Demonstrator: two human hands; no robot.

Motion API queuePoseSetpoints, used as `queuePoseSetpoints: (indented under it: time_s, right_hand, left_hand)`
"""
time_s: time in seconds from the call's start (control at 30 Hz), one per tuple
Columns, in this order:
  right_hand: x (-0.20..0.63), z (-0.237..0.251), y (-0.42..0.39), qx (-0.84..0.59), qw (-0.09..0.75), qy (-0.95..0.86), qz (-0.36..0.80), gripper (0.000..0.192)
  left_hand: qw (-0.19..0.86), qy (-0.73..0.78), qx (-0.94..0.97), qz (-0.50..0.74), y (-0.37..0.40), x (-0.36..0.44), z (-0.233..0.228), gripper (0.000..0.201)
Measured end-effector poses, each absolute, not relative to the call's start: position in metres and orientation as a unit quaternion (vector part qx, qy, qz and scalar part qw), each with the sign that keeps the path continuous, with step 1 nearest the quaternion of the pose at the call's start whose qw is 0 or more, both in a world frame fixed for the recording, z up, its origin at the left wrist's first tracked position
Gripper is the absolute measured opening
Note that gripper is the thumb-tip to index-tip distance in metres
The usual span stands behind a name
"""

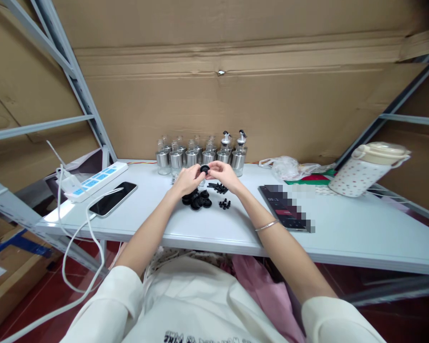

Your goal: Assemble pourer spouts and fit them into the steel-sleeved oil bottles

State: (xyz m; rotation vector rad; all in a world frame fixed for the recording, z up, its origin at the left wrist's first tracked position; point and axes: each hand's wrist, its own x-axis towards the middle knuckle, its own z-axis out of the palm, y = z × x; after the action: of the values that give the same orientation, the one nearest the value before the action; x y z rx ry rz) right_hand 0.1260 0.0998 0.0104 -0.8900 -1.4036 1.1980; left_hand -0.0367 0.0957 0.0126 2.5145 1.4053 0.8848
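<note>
Between my two hands, just above the table, is a small round black stopper-like part. My left hand pinches it from the left. The fingers of my right hand close on its right side. Below my hands lies a pile of similar round black parts. To its right are short black pegs and a heap of longer thin black pieces. Behind my hands stand several glass bottles with metal sleeves; two of them carry black-and-silver pourer tops.
A phone with a cable and a white power strip lie on the left. A second phone lies to the right. Farther right are a clear plastic bag and a tilted spotted tumbler. Cardboard walls the back.
</note>
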Motion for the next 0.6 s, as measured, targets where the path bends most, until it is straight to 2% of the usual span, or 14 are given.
queuePoseSetpoints:
  time_s: [0.17,0.6]
  right_hand:
    - [0.1257,0.0113,0.0977,-0.364,0.478,-0.604,0.523,0.018]
    - [0.1255,0.0130,0.0940,-0.374,0.472,-0.609,0.516,0.016]
  left_hand:
    - [0.061,0.452,0.837,0.301,0.0989,-0.0382,0.0108,0.023]
    - [0.106,0.427,0.843,0.309,0.0998,-0.0412,0.0088,0.030]
